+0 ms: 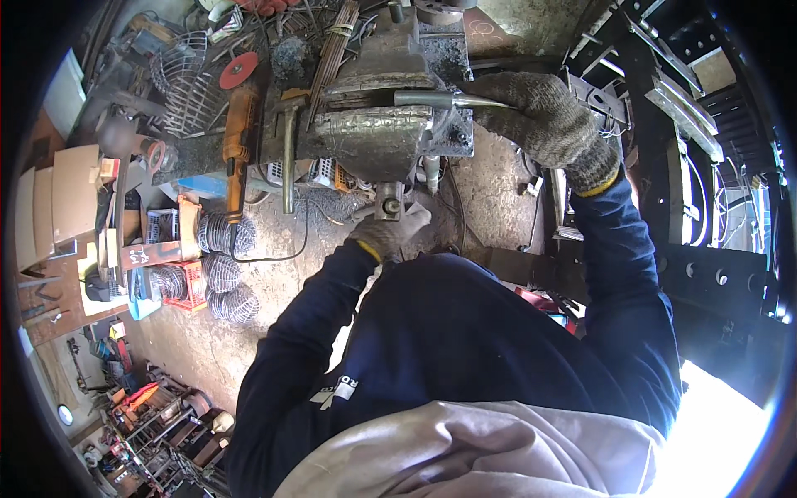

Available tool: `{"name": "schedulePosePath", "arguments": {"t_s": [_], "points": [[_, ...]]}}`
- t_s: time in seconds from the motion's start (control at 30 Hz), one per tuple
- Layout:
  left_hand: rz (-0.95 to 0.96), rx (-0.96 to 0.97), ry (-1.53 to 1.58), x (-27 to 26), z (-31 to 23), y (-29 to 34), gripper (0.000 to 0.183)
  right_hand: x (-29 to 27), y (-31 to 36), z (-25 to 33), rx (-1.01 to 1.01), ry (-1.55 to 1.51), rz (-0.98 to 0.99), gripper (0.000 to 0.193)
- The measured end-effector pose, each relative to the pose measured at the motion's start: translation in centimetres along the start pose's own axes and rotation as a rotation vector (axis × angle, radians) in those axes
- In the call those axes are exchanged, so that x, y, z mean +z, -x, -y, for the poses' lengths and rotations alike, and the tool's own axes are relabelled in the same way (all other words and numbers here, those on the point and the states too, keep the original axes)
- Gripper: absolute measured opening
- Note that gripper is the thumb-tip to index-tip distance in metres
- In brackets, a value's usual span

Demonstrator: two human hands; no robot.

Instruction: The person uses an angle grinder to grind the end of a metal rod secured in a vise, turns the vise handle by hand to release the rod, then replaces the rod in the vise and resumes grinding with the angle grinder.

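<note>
A heavy bench vise [365, 137] stands at the top middle, its jaws running left to right. A grey metal rod with a thicker round end and a tapering point [427, 99] lies at the right part of the jaws. My right hand [544, 116], in a grey knitted glove, is closed around the rod's tapered end, right of the vise. Below the vise's screw end [390, 204] is my gloved left hand [383, 236], touching or very near it. The screw end and my body partly hide its fingers, and no handle shows there.
Left of the vise lie an orange angle grinder [238, 137] with a red disc, a hammer-like metal tool [289, 153] and a bundle of thin rods [334, 54]. Wire coils [226, 236] and a red crate [195, 286] stand on the floor. A dark steel frame [664, 166] rises at right.
</note>
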State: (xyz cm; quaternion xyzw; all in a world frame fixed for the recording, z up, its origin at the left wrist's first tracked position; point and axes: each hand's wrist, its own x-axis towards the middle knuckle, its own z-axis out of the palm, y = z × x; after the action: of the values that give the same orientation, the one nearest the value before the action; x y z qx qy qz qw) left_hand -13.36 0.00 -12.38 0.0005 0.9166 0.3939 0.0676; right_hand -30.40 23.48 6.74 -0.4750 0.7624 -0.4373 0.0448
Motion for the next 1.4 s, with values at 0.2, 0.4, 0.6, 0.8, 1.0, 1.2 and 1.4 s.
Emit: {"name": "schedulePosePath", "arguments": {"t_s": [0.2, 0.4, 0.6, 0.8, 1.0, 1.2, 1.4], "points": [[-0.094, -0.275, 0.67, 1.9, 13.0, 5.3, 0.063, -0.2, -0.9, 1.3, 0.16, -0.03, 0.155, 0.042], [-0.251, -0.229, 2.005, -3.0, 8.7, 6.3, 0.052, 0.0, -0.1, -0.1, 0.092, -0.048, 0.106, 0.042], [-0.598, -0.078, 1.76, -9.0, 7.6, 7.8, 0.029, 0.5, -0.5, 0.7, 0.084, -0.032, 0.031, 0.031], [-0.571, 0.22, 1.664, -14.1, 3.2, 8.4, 0.049, 0.8, -0.6, 0.2, 0.075, -0.072, 0.007, 0.032], [-0.534, 0.325, 1.649, -16.3, 0.1, 7.4, 0.044, 0.8, -0.5, -1.1, -0.054, -0.003, -0.012, 0.034], [-0.416, 0.424, 1.678, -16.2, 1.3, 6.6, 0.039, 0.4, -0.9, 0.0, -0.058, 0.147, 0.025, 0.033], [-0.587, 0.207, 1.801, -15.8, 1.5, 5.7, 0.028, 0.6, -0.5, -0.4, -0.01, -0.003, 0.02, 0.034]]}}
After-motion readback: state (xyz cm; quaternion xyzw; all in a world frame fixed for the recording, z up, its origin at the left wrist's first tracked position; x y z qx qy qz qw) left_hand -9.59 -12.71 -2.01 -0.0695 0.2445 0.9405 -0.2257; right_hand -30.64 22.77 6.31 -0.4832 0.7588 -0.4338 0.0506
